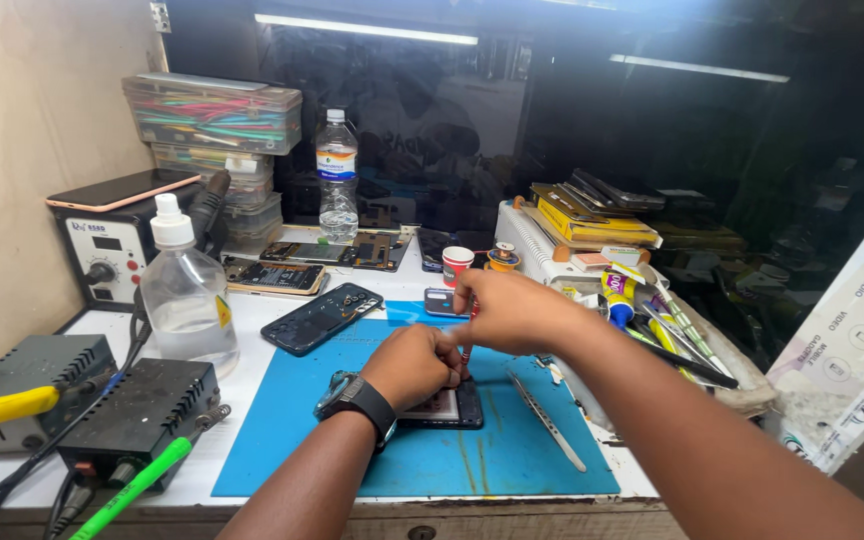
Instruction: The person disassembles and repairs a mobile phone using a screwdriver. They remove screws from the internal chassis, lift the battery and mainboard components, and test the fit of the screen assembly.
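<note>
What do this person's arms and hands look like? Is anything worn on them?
Both arms are bare from the forearm down, with no sleeves and no gloves in view. The left hand has a black wristwatch on its wrist, with a dark face and a wide black strap. The right hand wears nothing: no watch, band or ring shows.

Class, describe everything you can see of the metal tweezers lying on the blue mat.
The tweezers are slim, silvery and metallic-looking, with two long arms tapering to a fine point. They lie flat and diagonal on the blue mat, toward its right side, running from upper left to lower right. Nothing grips them; they rest right of the opened phone, apart from both hands.
</note>
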